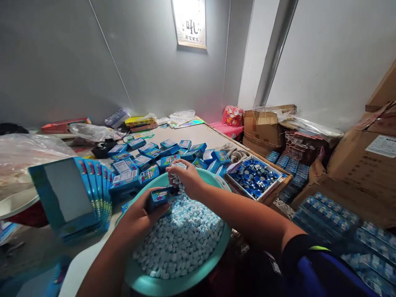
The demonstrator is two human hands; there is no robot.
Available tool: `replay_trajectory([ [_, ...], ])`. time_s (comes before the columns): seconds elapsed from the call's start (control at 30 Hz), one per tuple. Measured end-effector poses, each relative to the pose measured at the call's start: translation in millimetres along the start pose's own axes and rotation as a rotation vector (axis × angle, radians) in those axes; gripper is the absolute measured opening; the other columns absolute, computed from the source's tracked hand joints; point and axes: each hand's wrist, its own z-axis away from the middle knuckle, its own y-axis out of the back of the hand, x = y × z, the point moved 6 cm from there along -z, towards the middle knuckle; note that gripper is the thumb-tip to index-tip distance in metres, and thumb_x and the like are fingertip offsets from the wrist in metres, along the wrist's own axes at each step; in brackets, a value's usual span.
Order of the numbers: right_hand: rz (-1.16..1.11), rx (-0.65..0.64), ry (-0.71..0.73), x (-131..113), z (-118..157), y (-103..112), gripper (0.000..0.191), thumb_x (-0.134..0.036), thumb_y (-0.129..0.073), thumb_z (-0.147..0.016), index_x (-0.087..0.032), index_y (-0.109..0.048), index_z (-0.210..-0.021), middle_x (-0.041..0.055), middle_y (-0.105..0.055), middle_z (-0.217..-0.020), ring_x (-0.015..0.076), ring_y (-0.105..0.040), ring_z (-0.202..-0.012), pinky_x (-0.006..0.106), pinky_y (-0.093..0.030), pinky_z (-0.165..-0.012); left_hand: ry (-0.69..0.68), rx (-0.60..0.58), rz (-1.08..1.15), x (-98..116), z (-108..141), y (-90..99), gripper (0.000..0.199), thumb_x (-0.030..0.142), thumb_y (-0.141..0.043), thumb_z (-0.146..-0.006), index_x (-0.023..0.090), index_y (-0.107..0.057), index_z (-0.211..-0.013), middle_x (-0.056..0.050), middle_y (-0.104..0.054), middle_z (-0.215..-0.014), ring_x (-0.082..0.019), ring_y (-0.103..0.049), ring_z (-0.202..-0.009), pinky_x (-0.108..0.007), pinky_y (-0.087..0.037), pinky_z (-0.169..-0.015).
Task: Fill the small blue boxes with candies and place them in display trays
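My left hand (140, 212) is closed round a small blue printed box (159, 196), held tilted over a teal basin (227, 237). Small white and pale blue pellets (185, 239), like candies or mints, fill much of the basin. Just above them, my right hand (189, 180) is curled round a clump of the same pellets, close to the right end of the box. Some pellets show between its fingers and below them. Behind the basin, several similar blue boxes (169, 161) lie in a loose pile on the table.
At left stands an opened blue carton (71, 198) with a row of printed panels. A white tray (280, 180) of blue round caps (255, 175) sits right of the basin. Brown cartons (361, 177) and clear-wrapped stacks (328, 216) crowd the right side. Plastic bags (27, 152) lie at left.
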Motion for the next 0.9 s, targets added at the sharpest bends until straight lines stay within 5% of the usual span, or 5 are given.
replay_trajectory([
  [0.47, -0.042, -0.025, 0.050, -2, 1, -3, 0.038, -0.037, -0.082, -0.056, -0.021, -0.056, -0.078, -0.0055, -0.062, -0.063, 0.0111, -0.056, -0.054, 0.022, -0.043, -0.053, -0.139, -0.049, -0.121, 9, 5, -2.5, 0.063, 0.063, -0.077, -0.073, 0.021, -0.070, -0.119, -0.011, -0.076, -0.113, -0.034, -0.071, -0.102, -0.038, -0.058, -0.088],
  [0.73, -0.080, -0.054, 0.059, 0, -1, -3, 0.032, -0.034, -0.080, -0.058, -0.022, -0.056, -0.075, -0.0067, -0.062, -0.062, 0.0102, -0.054, -0.053, 0.022, -0.042, -0.052, -0.040, -0.015, 0.058, 6, 3, -2.0, 0.073, 0.063, -0.085, -0.063, 0.019, -0.072, -0.119, -0.014, -0.076, -0.113, -0.038, -0.071, -0.105, -0.044, -0.059, -0.091],
  [0.9, -0.091, -0.098, 0.070, 0, -1, -3, 0.028, -0.037, -0.076, -0.063, -0.022, -0.057, -0.077, -0.0057, -0.065, -0.066, 0.0117, -0.058, -0.054, 0.025, -0.047, -0.054, -0.079, 0.055, -0.029, -5, -3, 2.9, 0.069, 0.063, -0.082, -0.068, 0.020, -0.070, -0.121, -0.012, -0.075, -0.114, -0.035, -0.070, -0.106, -0.046, -0.057, -0.096],
])
